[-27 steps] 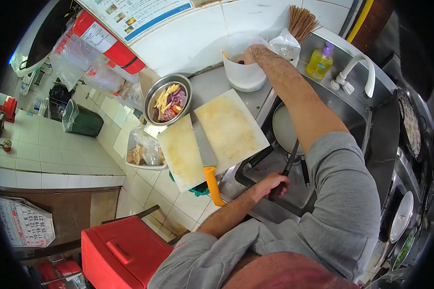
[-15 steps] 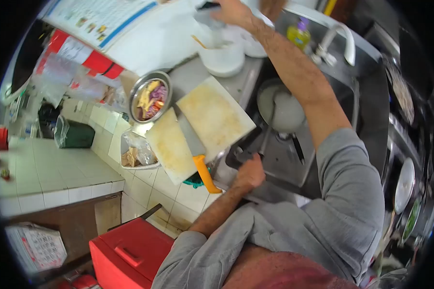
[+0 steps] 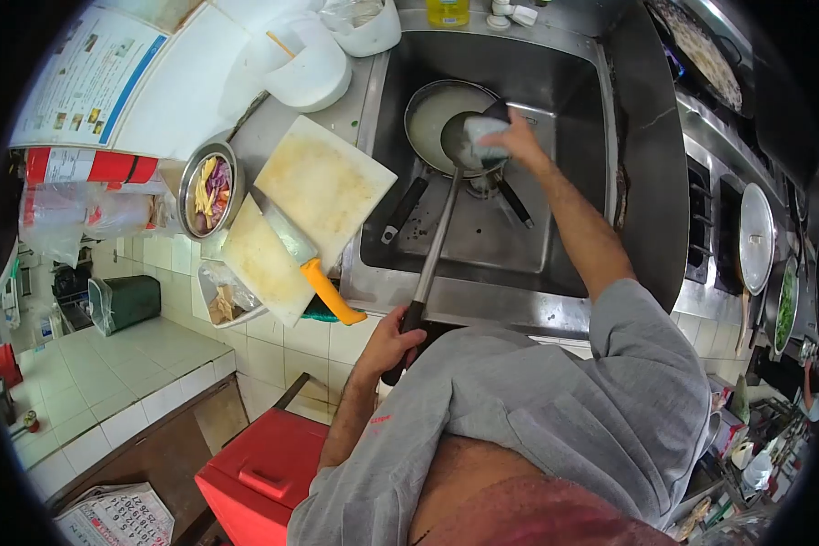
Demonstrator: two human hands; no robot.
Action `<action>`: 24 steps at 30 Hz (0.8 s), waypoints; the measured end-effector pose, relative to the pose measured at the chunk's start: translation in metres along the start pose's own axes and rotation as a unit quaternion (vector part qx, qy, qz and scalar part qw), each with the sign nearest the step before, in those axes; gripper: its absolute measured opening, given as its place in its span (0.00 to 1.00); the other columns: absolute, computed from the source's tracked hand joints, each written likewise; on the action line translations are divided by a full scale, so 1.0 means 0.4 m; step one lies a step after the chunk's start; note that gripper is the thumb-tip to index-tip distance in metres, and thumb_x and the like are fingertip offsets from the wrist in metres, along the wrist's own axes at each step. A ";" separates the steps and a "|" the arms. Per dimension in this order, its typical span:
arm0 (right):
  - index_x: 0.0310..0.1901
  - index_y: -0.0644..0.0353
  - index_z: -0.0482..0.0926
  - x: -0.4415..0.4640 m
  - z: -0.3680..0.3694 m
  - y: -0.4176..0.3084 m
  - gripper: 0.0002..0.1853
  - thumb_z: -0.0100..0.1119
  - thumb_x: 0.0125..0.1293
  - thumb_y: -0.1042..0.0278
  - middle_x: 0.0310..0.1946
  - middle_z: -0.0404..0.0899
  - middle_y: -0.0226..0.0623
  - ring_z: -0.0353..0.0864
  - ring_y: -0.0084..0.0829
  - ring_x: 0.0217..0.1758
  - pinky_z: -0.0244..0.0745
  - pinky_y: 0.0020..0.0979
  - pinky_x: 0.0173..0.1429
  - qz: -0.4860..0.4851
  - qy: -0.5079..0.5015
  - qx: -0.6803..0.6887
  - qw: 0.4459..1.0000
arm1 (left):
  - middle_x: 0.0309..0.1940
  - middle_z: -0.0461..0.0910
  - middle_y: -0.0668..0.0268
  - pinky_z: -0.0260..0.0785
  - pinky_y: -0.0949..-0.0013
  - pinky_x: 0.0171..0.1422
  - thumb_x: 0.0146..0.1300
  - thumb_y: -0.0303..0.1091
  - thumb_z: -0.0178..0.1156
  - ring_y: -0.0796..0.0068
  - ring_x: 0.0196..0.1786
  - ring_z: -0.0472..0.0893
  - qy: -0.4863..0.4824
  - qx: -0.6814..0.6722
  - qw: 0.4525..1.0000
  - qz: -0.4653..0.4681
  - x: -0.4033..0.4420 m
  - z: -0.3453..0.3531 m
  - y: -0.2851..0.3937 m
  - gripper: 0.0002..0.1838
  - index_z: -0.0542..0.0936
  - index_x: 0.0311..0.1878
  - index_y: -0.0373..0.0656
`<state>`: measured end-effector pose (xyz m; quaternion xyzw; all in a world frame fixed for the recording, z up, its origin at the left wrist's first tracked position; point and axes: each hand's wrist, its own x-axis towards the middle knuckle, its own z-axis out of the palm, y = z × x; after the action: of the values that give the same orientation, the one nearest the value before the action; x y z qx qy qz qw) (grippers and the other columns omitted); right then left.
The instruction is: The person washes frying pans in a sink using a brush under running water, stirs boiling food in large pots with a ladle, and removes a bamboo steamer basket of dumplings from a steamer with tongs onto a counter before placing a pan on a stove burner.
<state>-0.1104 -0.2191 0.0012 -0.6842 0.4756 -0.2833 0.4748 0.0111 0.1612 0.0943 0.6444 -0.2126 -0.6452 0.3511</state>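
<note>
My left hand (image 3: 393,346) is closed around the dark grip of a long-handled metal ladle (image 3: 439,238). The ladle's round bowl lies over a pan (image 3: 425,114) of cloudy liquid in the sink (image 3: 555,241). Just above that bowl, my right hand (image 3: 519,144) grips a small whitish item with a dark edge (image 3: 485,138); blur hides its exact kind. Black handles (image 3: 405,210) rest on the sink floor beside the pan.
Left of the sink lie two cutting boards (image 3: 323,182) and a knife with an orange handle (image 3: 332,291). A metal bowl of cut vegetables (image 3: 211,193) and a white tub (image 3: 308,68) stand near them. At right are a stove and a filled pan (image 3: 701,59).
My right hand has come down from above the white tub to the ladle bowl, bringing the whitish item. My left hand has drawn back toward my body with the ladle. The view has shifted.
</note>
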 end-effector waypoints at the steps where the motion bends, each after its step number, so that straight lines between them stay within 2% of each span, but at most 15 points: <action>1: 0.56 0.63 0.63 -0.003 -0.002 0.007 0.39 0.71 0.39 0.68 0.47 0.71 0.44 0.69 0.45 0.55 0.64 0.41 0.59 -0.055 -0.078 -0.073 0.993 | 0.16 0.69 0.71 0.60 0.77 0.15 0.51 0.25 0.57 0.82 0.12 0.68 -0.018 -0.019 1.000 -0.009 -0.010 -0.002 -0.008 0.24 0.65 0.53 0.33; 2: 0.57 0.60 0.63 -0.006 0.002 0.014 0.41 0.72 0.38 0.68 0.49 0.70 0.45 0.67 0.46 0.57 0.62 0.42 0.61 -0.108 -0.154 -0.144 0.972 | 0.16 0.68 0.71 0.60 0.77 0.15 0.51 0.25 0.57 0.81 0.12 0.67 -0.036 -0.037 0.999 -0.018 -0.019 -0.007 -0.014 0.23 0.65 0.52 0.33; 3: 0.57 0.60 0.63 -0.011 0.007 0.006 0.41 0.72 0.38 0.68 0.49 0.70 0.45 0.67 0.46 0.57 0.62 0.42 0.61 -0.105 -0.152 -0.141 0.973 | 0.16 0.68 0.71 0.59 0.78 0.15 0.51 0.24 0.57 0.82 0.12 0.67 -0.048 -0.029 0.998 -0.042 -0.030 -0.015 -0.015 0.22 0.66 0.51 0.34; 4: 0.59 0.54 0.62 -0.020 0.010 -0.018 0.44 0.73 0.36 0.67 0.50 0.70 0.46 0.68 0.46 0.56 0.64 0.39 0.59 -0.277 -0.122 -0.305 0.903 | 0.16 0.68 0.71 0.59 0.78 0.15 0.51 0.24 0.57 0.82 0.12 0.67 -0.049 -0.025 0.997 -0.046 -0.044 -0.021 -0.014 0.22 0.66 0.51 0.34; 6: 0.61 0.47 0.61 -0.027 0.003 -0.038 0.47 0.73 0.34 0.66 0.51 0.69 0.47 0.69 0.45 0.56 0.66 0.36 0.58 -0.430 -0.082 -0.448 0.780 | 0.16 0.67 0.71 0.59 0.77 0.15 0.51 0.24 0.57 0.82 0.12 0.67 -0.044 0.046 0.995 -0.073 -0.071 -0.040 -0.011 0.22 0.67 0.51 0.35; 9: 0.57 0.42 0.66 0.002 -0.001 -0.041 0.40 0.72 0.37 0.66 0.53 0.68 0.43 0.71 0.43 0.54 0.68 0.35 0.55 -0.465 -0.208 -0.411 0.756 | 0.16 0.67 0.71 0.59 0.76 0.16 0.50 0.24 0.57 0.81 0.13 0.67 -0.040 0.095 0.992 -0.071 -0.090 -0.056 -0.008 0.22 0.67 0.51 0.35; 12: 0.53 0.48 0.69 0.043 0.009 -0.016 0.34 0.70 0.39 0.67 0.49 0.72 0.41 0.74 0.44 0.49 0.71 0.37 0.51 -0.392 -0.304 -0.454 0.740 | 0.16 0.68 0.70 0.60 0.76 0.16 0.50 0.24 0.58 0.82 0.14 0.68 -0.012 0.136 0.988 -0.071 -0.088 -0.035 -0.003 0.23 0.67 0.51 0.35; 14: 0.50 0.53 0.71 0.037 0.044 0.062 0.30 0.69 0.41 0.66 0.44 0.76 0.41 0.76 0.47 0.45 0.72 0.38 0.48 -0.214 -0.068 -0.267 0.937 | 0.15 0.67 0.71 0.60 0.76 0.16 0.50 0.23 0.57 0.82 0.14 0.68 -0.011 0.067 0.996 -0.057 -0.087 -0.017 -0.025 0.23 0.66 0.51 0.35; 15: 0.50 0.53 0.71 0.035 0.060 0.084 0.30 0.69 0.41 0.66 0.44 0.76 0.41 0.76 0.47 0.45 0.72 0.38 0.48 -0.217 -0.065 -0.267 0.937 | 0.15 0.67 0.70 0.60 0.75 0.15 0.49 0.22 0.57 0.81 0.13 0.68 -0.013 0.058 0.996 -0.061 -0.084 -0.013 -0.027 0.22 0.66 0.50 0.36; 16: 0.49 0.58 0.71 0.010 0.079 0.114 0.29 0.69 0.41 0.66 0.42 0.76 0.43 0.76 0.46 0.43 0.71 0.37 0.48 -0.088 0.015 -0.178 0.980 | 0.15 0.67 0.70 0.60 0.75 0.15 0.49 0.22 0.57 0.81 0.13 0.68 -0.013 0.059 0.996 -0.060 -0.083 -0.006 -0.023 0.22 0.66 0.50 0.36; 18: 0.46 0.65 0.72 -0.052 0.143 0.176 0.26 0.68 0.43 0.67 0.40 0.77 0.46 0.77 0.45 0.42 0.71 0.36 0.48 0.130 0.163 0.054 0.976 | 0.15 0.67 0.70 0.60 0.75 0.14 0.48 0.21 0.56 0.80 0.12 0.68 -0.016 0.058 0.996 -0.063 -0.082 0.007 -0.016 0.22 0.66 0.49 0.36; 19: 0.44 0.68 0.72 -0.076 0.204 0.217 0.25 0.67 0.43 0.68 0.40 0.77 0.47 0.77 0.44 0.42 0.71 0.35 0.48 0.210 0.228 0.189 0.932 | 0.15 0.67 0.70 0.60 0.75 0.14 0.48 0.21 0.56 0.80 0.12 0.68 -0.018 0.060 0.996 -0.062 -0.078 0.014 -0.015 0.22 0.66 0.49 0.36; 20: 0.43 0.72 0.72 -0.059 0.299 0.332 0.25 0.67 0.42 0.67 0.37 0.78 0.48 0.78 0.43 0.40 0.71 0.34 0.48 0.228 0.307 0.258 0.887 | 0.14 0.67 0.70 0.60 0.74 0.13 0.48 0.21 0.56 0.80 0.11 0.68 -0.014 0.076 0.996 -0.043 -0.072 0.021 -0.015 0.21 0.66 0.48 0.36; 23: 0.44 0.72 0.71 -0.066 0.277 0.289 0.27 0.67 0.42 0.67 0.39 0.77 0.51 0.77 0.44 0.44 0.70 0.36 0.50 0.302 0.249 0.350 0.851 | 0.14 0.67 0.70 0.60 0.74 0.13 0.47 0.21 0.56 0.79 0.10 0.68 -0.019 0.079 0.996 -0.043 -0.075 0.023 -0.008 0.22 0.65 0.48 0.37; 24: 0.47 0.70 0.70 -0.053 0.215 0.249 0.28 0.68 0.43 0.66 0.40 0.77 0.51 0.76 0.44 0.45 0.70 0.36 0.50 0.249 0.128 0.133 0.951 | 0.14 0.67 0.70 0.59 0.73 0.13 0.47 0.21 0.56 0.79 0.10 0.68 -0.026 0.062 0.996 -0.059 -0.076 0.020 -0.004 0.22 0.65 0.48 0.37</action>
<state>-0.0845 -0.1768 -0.1225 -0.4330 0.6455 -0.3016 0.5521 0.0007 0.1829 0.1147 0.6591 -0.2226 -0.6671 0.2664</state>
